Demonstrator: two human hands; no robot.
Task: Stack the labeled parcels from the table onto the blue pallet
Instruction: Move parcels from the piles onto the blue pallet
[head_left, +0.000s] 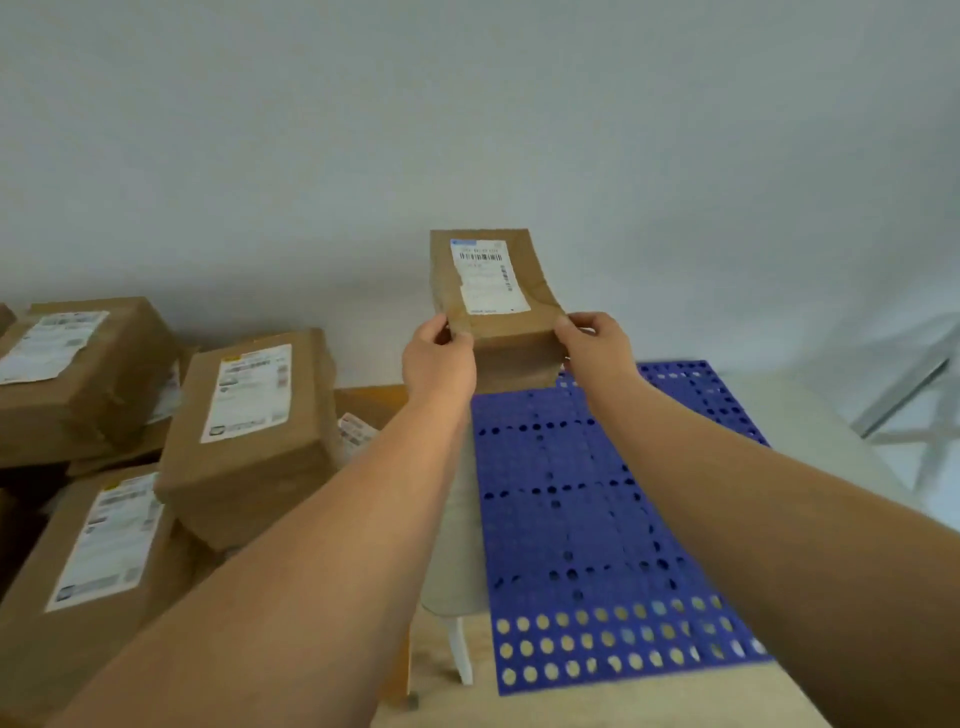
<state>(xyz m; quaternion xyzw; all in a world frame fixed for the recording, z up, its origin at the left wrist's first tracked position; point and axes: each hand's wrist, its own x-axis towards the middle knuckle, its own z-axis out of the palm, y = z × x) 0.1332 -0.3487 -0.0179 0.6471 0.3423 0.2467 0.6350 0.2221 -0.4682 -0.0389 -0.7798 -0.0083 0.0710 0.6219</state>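
Observation:
A brown parcel (493, 291) with a white barcode label on top hangs in the air above the far end of the blue perforated pallet (597, 509). My left hand (439, 358) grips its near left corner and my right hand (595, 348) grips its near right corner. Both arms are stretched forward. The pallet's surface has no parcel lying on it. On the left, several labeled brown parcels lie piled, among them one tilted in the middle (254, 431), one at the back (78, 374) and one at the front (88, 571).
The pallet lies on a pale low table (810, 415) whose white leg (460, 649) shows at the front. A light wall stands close behind. A white metal frame (914, 395) stands at the right edge. Light flooring shows below.

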